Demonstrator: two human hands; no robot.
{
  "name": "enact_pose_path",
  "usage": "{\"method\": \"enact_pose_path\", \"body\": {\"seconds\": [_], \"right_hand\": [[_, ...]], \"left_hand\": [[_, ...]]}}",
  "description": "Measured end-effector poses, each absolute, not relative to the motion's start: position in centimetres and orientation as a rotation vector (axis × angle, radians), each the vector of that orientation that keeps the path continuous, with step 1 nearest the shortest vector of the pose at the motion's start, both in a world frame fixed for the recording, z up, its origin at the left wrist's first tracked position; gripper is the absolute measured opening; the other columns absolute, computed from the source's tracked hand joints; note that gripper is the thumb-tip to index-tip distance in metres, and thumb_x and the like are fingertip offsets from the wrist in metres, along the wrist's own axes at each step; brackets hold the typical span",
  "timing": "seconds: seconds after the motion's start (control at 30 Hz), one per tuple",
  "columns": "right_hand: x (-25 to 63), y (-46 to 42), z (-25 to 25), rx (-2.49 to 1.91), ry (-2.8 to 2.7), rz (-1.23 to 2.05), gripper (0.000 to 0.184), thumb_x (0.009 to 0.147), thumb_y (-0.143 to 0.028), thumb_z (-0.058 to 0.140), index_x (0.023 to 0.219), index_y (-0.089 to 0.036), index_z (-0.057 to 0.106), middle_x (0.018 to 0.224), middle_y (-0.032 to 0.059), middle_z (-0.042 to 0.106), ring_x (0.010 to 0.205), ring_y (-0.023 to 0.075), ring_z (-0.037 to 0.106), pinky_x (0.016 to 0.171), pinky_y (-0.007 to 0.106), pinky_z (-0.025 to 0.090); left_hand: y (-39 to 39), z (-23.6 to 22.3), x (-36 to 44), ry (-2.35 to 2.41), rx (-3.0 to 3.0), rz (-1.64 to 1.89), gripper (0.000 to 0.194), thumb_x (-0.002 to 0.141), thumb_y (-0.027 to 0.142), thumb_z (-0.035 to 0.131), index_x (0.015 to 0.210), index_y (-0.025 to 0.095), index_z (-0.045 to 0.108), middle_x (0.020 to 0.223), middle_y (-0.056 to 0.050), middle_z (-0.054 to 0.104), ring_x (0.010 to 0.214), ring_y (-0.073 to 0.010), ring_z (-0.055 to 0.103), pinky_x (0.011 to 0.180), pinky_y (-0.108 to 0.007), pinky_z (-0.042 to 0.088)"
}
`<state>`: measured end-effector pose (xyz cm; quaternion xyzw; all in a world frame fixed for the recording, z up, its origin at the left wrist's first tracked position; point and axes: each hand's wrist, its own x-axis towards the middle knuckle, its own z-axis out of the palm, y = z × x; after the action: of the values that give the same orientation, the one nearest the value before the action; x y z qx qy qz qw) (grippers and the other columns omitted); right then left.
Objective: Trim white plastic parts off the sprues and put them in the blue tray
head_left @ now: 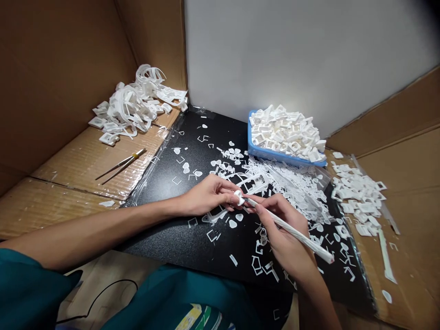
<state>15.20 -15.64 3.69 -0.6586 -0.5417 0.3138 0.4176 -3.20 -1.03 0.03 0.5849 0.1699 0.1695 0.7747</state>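
Between the thumb and fingers of my left hand [213,195] is a small white plastic part [239,198], held over the black tabletop [165,183]. My right hand [285,224] grips a long tool with a white-wrapped handle [299,234], pen-fashion. The dark thin tip of this tool meets the right side of the small part; its exact shape is hidden by the fingers. White trimmed scraps and small rounded offcuts [233,223] lie around and beneath both hands.
A blue tray [287,158] heaped with white parts stands at the back. Strips and parts form a pile [130,107] on cardboard at left, near tweezers [121,166]. More white parts [359,197] lie at right. Cardboard walls [62,68] flank the table.
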Motion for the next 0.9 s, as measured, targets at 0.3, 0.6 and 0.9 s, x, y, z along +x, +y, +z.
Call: {"method": "enact_pose_path", "body": {"seconds": [0.3,0.6,0.9], "right_hand": [[15.2,-15.5,4.2,-1.653,-1.403,0.802,0.019,0.108,-0.042,0.062,0.096,-0.027,0.065,0.130,0.0034,0.080,0.119,0.0229,0.076,0.090,0.033,0.057],[14.2,-15.4,5.3,-1.749,-1.667,0.673,0.020,0.112,-0.036,0.055,0.094,-0.026,0.057,0.122,0.0010,0.080,0.088,0.0165,0.076,0.078,0.029,0.053],[15.1,-15.4,4.8,-1.710,-1.451,0.785,0.022,0.109,-0.042,0.059,0.094,-0.026,0.063,0.130,0.0047,0.080,0.111,0.0247,0.077,0.083,0.034,0.057]], "left_hand": [[-1.0,-0.1,-3.2,0.382,1.290,0.363,0.020,0.098,0.021,0.073,0.111,0.010,0.083,0.104,-0.013,0.082,0.090,-0.0159,0.077,0.081,-0.024,0.063],[-1.1,-0.1,-3.1,0.412,1.352,0.369,0.022,0.098,0.020,0.072,0.113,0.010,0.083,0.099,-0.012,0.082,0.092,-0.0174,0.076,0.082,-0.026,0.063],[-1.0,-0.2,-3.2,0.397,1.339,0.371,0.023,0.097,0.021,0.074,0.115,0.010,0.083,0.103,-0.013,0.083,0.087,-0.0162,0.077,0.082,-0.028,0.063]]}}
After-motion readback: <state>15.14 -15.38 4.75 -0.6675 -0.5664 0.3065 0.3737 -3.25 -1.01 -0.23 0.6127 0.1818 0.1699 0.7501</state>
